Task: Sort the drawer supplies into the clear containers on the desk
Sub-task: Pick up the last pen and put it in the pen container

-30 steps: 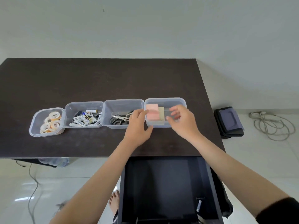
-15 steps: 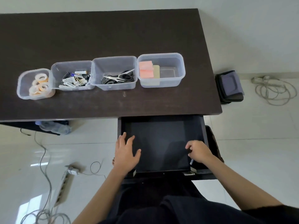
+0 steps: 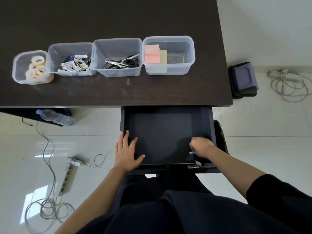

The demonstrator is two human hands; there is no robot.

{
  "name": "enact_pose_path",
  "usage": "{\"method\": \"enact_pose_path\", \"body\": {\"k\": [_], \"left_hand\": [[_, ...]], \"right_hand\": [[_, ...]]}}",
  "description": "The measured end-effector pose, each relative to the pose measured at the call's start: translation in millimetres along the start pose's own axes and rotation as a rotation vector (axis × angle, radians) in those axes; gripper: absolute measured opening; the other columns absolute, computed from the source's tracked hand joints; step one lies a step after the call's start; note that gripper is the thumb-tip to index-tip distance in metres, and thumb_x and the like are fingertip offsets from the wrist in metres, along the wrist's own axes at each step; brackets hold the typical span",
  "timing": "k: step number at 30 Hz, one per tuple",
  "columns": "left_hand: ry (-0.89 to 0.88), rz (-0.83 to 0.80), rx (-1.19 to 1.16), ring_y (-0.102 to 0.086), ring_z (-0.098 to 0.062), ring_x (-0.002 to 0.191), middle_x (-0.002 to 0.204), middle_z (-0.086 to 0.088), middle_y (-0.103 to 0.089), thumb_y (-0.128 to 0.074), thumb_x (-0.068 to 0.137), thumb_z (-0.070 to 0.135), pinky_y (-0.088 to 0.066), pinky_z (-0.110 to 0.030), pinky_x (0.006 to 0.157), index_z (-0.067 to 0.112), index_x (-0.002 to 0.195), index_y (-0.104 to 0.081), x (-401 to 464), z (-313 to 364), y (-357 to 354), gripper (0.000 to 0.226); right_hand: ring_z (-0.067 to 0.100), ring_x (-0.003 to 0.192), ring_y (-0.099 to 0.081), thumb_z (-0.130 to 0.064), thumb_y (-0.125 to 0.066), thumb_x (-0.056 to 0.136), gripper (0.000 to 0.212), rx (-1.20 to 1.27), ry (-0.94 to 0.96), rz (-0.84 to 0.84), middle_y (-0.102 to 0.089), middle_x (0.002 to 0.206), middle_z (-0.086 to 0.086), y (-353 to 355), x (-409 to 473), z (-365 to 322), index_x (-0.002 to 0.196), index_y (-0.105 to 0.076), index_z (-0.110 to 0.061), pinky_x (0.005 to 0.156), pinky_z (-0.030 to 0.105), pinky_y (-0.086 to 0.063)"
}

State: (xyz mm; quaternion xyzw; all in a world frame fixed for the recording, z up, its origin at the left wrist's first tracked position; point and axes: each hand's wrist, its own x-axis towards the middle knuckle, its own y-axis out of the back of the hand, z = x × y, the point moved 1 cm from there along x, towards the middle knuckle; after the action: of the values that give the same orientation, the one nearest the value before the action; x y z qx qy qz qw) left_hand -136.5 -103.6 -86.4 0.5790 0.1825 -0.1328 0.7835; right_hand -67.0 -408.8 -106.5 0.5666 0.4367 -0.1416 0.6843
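Four clear containers stand in a row on the dark desk (image 3: 118,17). From left to right they hold tape rolls (image 3: 36,68), batteries (image 3: 75,64), scissors (image 3: 123,62) and pink and yellow sticky notes (image 3: 152,55). Below the desk edge the black drawer (image 3: 162,135) is pulled out. My left hand (image 3: 126,152) lies flat, fingers spread, on the drawer's front left part. At the front right corner my right hand (image 3: 200,146) curls its fingers round a small battery (image 3: 191,152), which is mostly hidden under the hand.
A water bottle (image 3: 55,116) lies under the desk at the left. A power strip (image 3: 67,176) and loose cables lie on the tiled floor at the left. At the right of the desk stand a dark bag (image 3: 243,80) and a coiled cable (image 3: 287,85).
Both hands left the sticky-note container and came down into the drawer. The left hand settled flat there; the right hand's fingers closed over the battery at the corner.
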Motion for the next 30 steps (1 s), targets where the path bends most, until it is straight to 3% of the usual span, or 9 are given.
{"method": "enact_pose_path", "body": {"k": [7,9,12,18,23,26,30], "left_hand": [[0.004,0.008,0.009,0.022,-0.025,0.145,0.16,-0.007,0.004,-0.057,0.08,0.056,-0.011,-0.049,0.118,0.022,0.145,-0.031,1.5,-2.5,-2.8,0.078],[0.004,0.004,0.009,0.022,-0.024,0.144,0.16,-0.007,0.004,-0.057,0.079,0.057,-0.012,-0.049,0.118,0.023,0.145,-0.031,1.9,-2.6,-2.8,0.078],[0.001,0.005,0.008,0.022,-0.024,0.144,0.16,-0.007,0.003,-0.057,0.079,0.056,-0.012,-0.049,0.118,0.023,0.145,-0.031,1.8,-2.9,-2.1,0.078],[-0.013,-0.004,-0.066,0.021,-0.023,0.145,0.16,-0.005,0.003,-0.059,0.08,0.054,-0.011,-0.05,0.119,0.023,0.145,-0.03,0.7,-3.8,2.5,0.078],[-0.037,0.057,-0.209,0.004,-0.025,0.147,0.159,-0.003,-0.004,-0.059,0.079,0.052,-0.018,-0.052,0.117,0.022,0.144,-0.033,0.9,-3.9,16.4,0.076],[-0.052,0.099,-0.349,-0.008,-0.022,0.144,0.158,0.003,-0.005,-0.063,0.082,0.046,-0.029,-0.042,0.111,0.023,0.144,-0.032,3.9,-5.9,32.6,0.073],[-0.124,0.217,-0.439,-0.014,-0.019,0.143,0.155,0.0,-0.015,-0.064,0.085,0.037,-0.029,-0.03,0.108,0.02,0.142,-0.036,17.9,-15.3,65.2,0.067]], "right_hand": [[0.035,0.103,-0.056,-0.001,-0.048,0.087,0.028,-0.05,0.031,0.036,-0.047,0.12,0.013,-5.4,-2.8,-0.7,0.112,-0.055,-0.012,0.08,0.039,-0.049],[0.035,0.1,-0.059,0.002,-0.047,0.086,0.024,0.0,0.026,0.032,-0.05,0.116,0.012,-3.9,-3.0,-1.7,0.104,-0.056,-0.011,0.075,0.037,-0.047],[0.03,0.091,-0.06,0.007,-0.048,0.081,0.022,0.205,-0.028,0.048,-0.052,0.104,0.009,-1.5,1.6,0.1,0.083,-0.056,-0.013,0.074,0.035,-0.049],[0.016,0.07,-0.063,-0.003,-0.072,0.075,0.014,0.75,-0.119,0.174,-0.068,0.078,0.004,10.0,7.7,4.4,0.074,-0.069,-0.016,0.06,0.02,-0.045],[0.006,0.06,-0.059,-0.008,-0.079,0.07,0.014,1.031,-0.103,0.348,-0.068,0.071,-0.002,43.7,-5.8,-7.1,0.075,-0.071,-0.018,0.06,0.02,-0.045],[0.009,0.063,-0.064,-0.008,-0.079,0.072,0.012,1.162,-0.074,0.396,-0.071,0.071,0.0,77.7,-12.3,-23.8,0.078,-0.073,-0.016,0.061,0.025,-0.053],[0.012,0.068,-0.069,-0.003,-0.077,0.074,0.012,1.338,0.006,0.476,-0.072,0.077,0.004,129.7,-15.8,-61.6,0.082,-0.072,-0.01,0.063,0.027,-0.057]]}}
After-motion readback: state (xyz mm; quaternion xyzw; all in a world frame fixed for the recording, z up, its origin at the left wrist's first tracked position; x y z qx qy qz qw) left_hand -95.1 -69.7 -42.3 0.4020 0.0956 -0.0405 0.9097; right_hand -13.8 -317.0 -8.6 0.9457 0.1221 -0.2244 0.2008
